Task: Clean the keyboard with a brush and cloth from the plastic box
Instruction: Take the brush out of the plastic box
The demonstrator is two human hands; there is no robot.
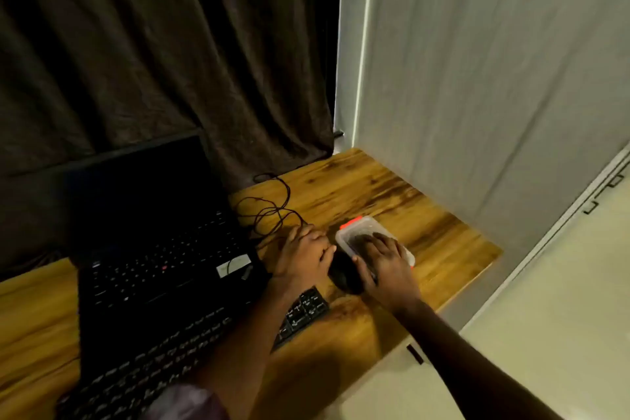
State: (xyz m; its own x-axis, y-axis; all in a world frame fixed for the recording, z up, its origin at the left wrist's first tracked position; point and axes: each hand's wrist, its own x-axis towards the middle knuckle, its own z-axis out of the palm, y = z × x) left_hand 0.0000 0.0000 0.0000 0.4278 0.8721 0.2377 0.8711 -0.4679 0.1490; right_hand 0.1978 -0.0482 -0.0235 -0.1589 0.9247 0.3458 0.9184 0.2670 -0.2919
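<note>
Nearest, at six o'clock in the view, a pale purple sleeve (184, 401) covers the person's left upper arm, and both bare forearms reach up toward the middle. Biggest is the dark curtain (153, 44) from nine to twelve o'clock, with a grey wall (477, 78) from twelve to three. Below them the wooden desk (358, 187) runs from eight to four o'clock. An open black laptop (143, 215) stands at eight o'clock, and the black keyboard (303, 312) lies just in front of it, slanting from seven o'clock toward the centre, partly under the left forearm. The clear plastic box (354, 230) sits at five o'clock, lid on, orange clip (351, 223) at its far end; something dark shows through, too blurred to name. The right hand (385, 261) lies flat on the lid, fingers spread and straight. The left hand (305, 254) rests at the box's nine o'clock, fingers bent down; whether they grasp anything cannot be told. Between the hands sits a black mouse (342, 274). A thin cable (272, 211) loops at the left hand's eleven o'clock.
</note>
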